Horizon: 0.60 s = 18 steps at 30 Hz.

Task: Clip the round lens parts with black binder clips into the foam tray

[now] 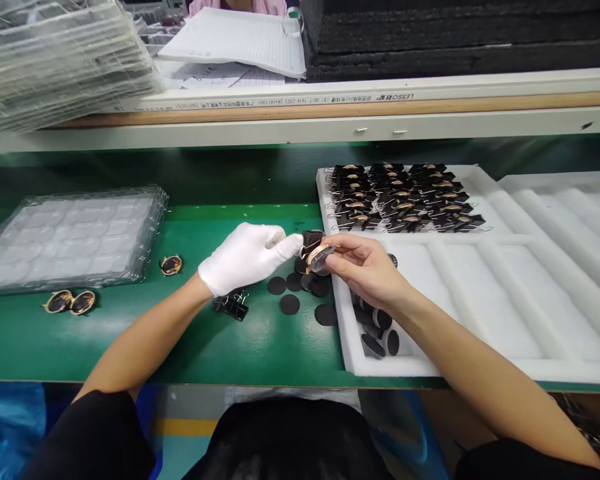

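Note:
My left hand (250, 257), in a white glove, pinches a black binder clip (312, 239) between thumb and fingers. Against that clip, the bare fingertips of my right hand (370, 267) hold a round gold-rimmed piece like a watch case (320, 258), its dark face turned towards me. Whether the clip's jaws grip the rim is hard to make out. Below the hands, several black discs (289, 305) lie loose on the green table. Two or more loose binder clips (237, 307) rest under my left wrist.
A white foam tray (347, 347) at right carries rows of clipped gold pieces (403, 200) and a pile of discs (383, 319). Three gold-rimmed pieces (171, 265) lie left, near stacked clear plastic trays (75, 233). A shelf edge (300, 133) crosses behind; someone's pink sleeve (270, 7) shows beyond.

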Each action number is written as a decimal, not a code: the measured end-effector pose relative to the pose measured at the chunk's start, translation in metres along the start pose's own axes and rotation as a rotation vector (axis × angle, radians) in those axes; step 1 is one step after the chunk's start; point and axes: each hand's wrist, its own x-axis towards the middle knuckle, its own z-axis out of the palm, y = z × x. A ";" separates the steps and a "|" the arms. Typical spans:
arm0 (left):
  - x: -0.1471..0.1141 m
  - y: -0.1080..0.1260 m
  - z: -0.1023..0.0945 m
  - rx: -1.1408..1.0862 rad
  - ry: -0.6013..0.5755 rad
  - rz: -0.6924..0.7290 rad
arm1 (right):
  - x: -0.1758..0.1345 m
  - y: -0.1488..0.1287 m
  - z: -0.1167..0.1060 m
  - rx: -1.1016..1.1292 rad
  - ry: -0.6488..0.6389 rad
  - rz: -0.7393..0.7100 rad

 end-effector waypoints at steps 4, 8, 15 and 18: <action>-0.003 0.002 0.003 0.052 0.004 -0.034 | -0.001 -0.006 0.001 -0.017 0.011 -0.025; -0.004 0.000 0.009 0.070 0.028 -0.033 | -0.001 -0.006 -0.001 -0.060 0.003 -0.007; 0.000 -0.005 0.015 0.103 0.073 0.032 | 0.000 -0.003 0.002 -0.023 0.072 0.039; 0.001 -0.008 0.014 0.069 0.163 0.097 | 0.003 -0.008 0.002 0.082 0.196 0.064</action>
